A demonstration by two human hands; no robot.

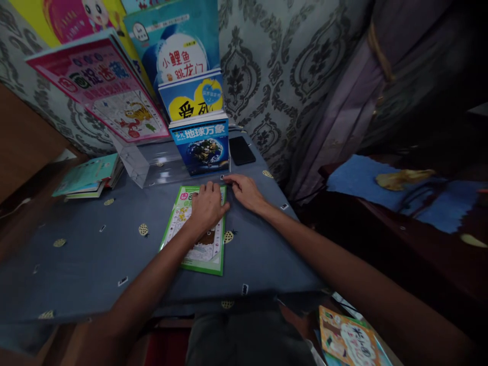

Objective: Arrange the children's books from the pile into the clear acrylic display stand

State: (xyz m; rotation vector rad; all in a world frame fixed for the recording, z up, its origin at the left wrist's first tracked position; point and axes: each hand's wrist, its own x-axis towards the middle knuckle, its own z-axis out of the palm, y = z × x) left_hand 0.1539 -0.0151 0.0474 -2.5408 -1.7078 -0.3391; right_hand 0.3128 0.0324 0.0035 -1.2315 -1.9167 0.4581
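A green-bordered picture book (206, 256) lies face up near the front of the table. My left hand (208, 206) rests on its upper half with the fingers bent slightly, covering part of the cover title. Just beyond the book's top right corner, my right hand (246, 190) lies on the cloth with its fingers stretched left and nothing in them. Its fingertips are close to the base of a blue book with a picture of the Earth (206, 150), which stands upright in a clear plastic rack (139, 162).
More books stand in the rack, including a pink one (102, 91) and a teal one (175, 46). A black phone (242, 151) lies right of the rack. Left is a stack of books (87, 175). An orange book (346, 338) sits below the table's right front edge.
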